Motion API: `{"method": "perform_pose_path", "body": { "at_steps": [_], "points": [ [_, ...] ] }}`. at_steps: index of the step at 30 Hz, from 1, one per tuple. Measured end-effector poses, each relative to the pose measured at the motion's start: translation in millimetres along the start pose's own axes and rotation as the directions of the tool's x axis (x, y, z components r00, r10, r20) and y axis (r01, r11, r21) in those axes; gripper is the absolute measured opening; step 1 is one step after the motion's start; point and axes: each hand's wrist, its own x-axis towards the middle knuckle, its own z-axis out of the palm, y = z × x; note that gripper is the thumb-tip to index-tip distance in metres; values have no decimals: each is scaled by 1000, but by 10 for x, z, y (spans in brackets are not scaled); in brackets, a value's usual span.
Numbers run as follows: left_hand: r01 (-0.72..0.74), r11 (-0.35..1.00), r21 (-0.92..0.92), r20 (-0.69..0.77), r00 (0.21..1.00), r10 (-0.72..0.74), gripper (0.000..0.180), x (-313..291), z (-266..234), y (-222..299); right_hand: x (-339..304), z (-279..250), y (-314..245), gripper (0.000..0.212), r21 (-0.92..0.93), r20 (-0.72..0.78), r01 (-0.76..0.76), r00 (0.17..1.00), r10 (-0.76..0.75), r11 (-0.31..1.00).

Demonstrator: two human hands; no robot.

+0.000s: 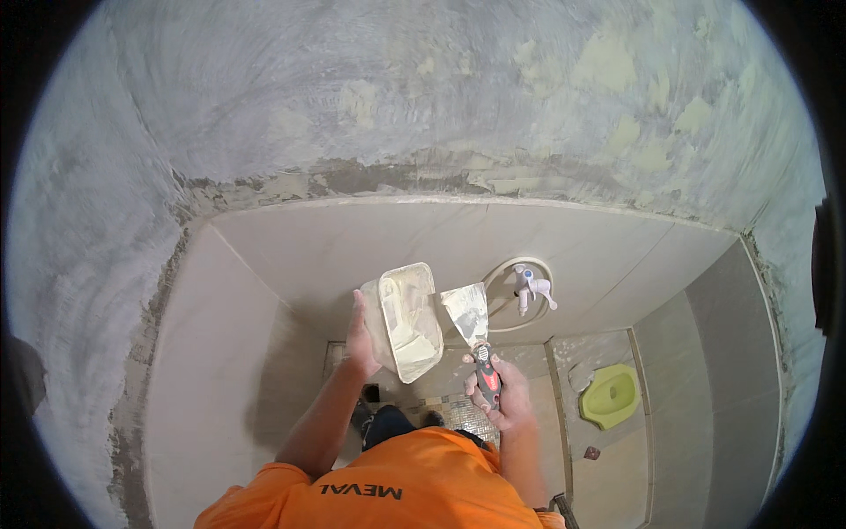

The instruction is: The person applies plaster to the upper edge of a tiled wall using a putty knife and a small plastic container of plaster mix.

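My left hand grips a white rectangular plastic tub by its left side, tilted so its inside shows. Cream-coloured filler paste coats the tub's walls and bottom. In my right hand is a putty knife with a black and red handle, its wide blade pointing up and away from me. Pale paste is smeared over the blade, which is just right of the tub. My fingers wrap round the handle and carry whitish smudges.
A white and blue tap with a coiled pale hose is on the tiled wall ahead. Above the tiles, the grey plastered wall has cream patches. A yellow-green squat toilet lies low at right, beside a raised edge.
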Motion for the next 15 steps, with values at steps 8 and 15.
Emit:
{"method": "perform_pose_path", "body": {
  "at_steps": [8, 15],
  "points": [
    [51, 997, -61, 16, 999, -50, 80, 92, 61, 116, 281, -58, 35, 45, 420, 141, 87, 977, -159, 903],
    [202, 962, -184, -68, 974, -218, 75, 533, 292, 95, 414, 411, -615, 27, -620, 220, 379, 924, -312, 687]
  ]
}}
